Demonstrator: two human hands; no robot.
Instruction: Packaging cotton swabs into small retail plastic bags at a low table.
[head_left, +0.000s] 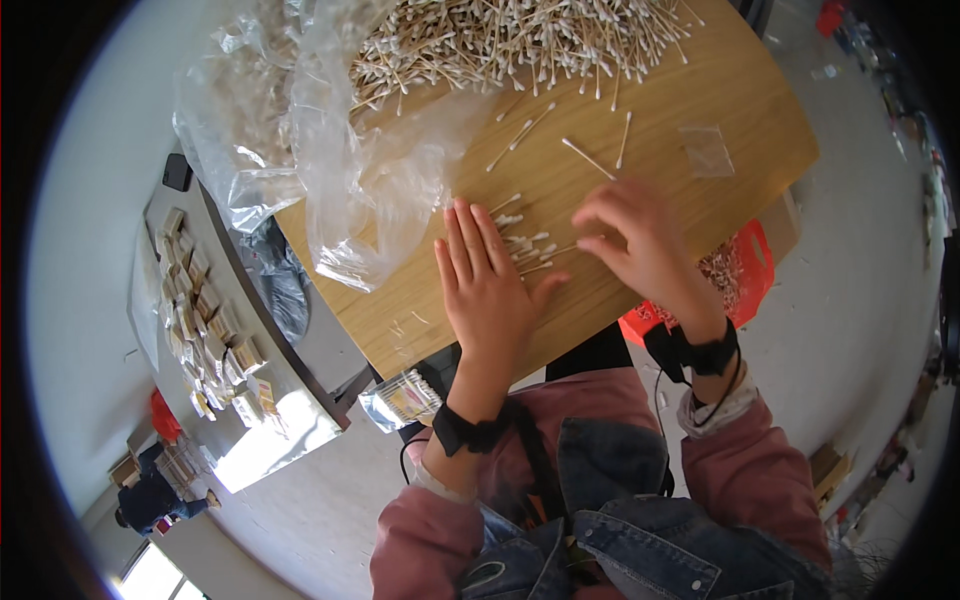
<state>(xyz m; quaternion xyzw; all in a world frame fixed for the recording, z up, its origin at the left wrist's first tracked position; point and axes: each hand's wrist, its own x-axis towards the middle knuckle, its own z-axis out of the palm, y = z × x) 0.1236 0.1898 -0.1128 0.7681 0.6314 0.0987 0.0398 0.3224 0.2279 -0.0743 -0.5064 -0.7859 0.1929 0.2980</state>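
My left hand [488, 290] lies flat on the wooden table, open, its fingers stretched out and its thumb spread to the right. Against its right side lies a small bunch of cotton swabs [530, 247], partly hidden by the hand. My right hand [632, 240] hovers just right of the bunch, slightly blurred. Its fingers curl loosely, with a gap between thumb and index finger. One swab stick ends near the thumb tip; no firm grip on it shows. Several loose swabs [590, 158] lie beyond my hands.
A big heap of cotton swabs [520, 40] covers the table's far side, beside a clear plastic bag [345, 190]. A small clear sachet [707, 152] lies at right. A packet of swabs [405, 400] sits below the near edge. A red basket [755, 255] stands beneath; small boxes [205, 310] fill a side table.
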